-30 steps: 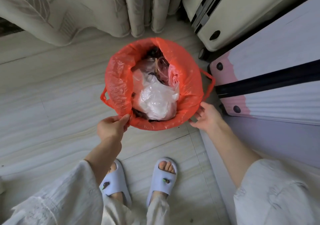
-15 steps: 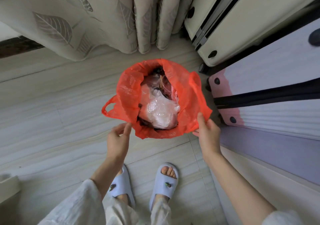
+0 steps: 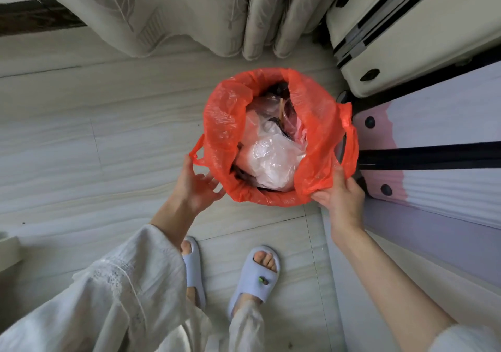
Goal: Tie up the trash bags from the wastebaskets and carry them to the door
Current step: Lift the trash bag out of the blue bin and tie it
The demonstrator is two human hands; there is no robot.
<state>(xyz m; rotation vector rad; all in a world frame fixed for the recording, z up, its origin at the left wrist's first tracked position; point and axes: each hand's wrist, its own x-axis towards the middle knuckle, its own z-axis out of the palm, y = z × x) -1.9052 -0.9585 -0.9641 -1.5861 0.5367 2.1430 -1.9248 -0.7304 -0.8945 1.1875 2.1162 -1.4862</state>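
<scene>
Left hand [image 3: 193,186] shifted to red bag [image 3: 225,124] handle, fingers spread, right hand [image 3: 343,197] gripping bag rim, pale tiled floor [image 3: 108,134], curtain [image 3: 168,12] behind

We stood on a pale floor [image 3: 81,140] of wide, streaked tiles with thin dark joints. Ahead of us a cream curtain [image 3: 162,12] printed with grey leaves hung in folds down to the floor. To our right a cream suitcase [image 3: 423,40] lay beside a lilac and pink suitcase [image 3: 447,124] with a black band. Soft daylight lay evenly over everything.
</scene>
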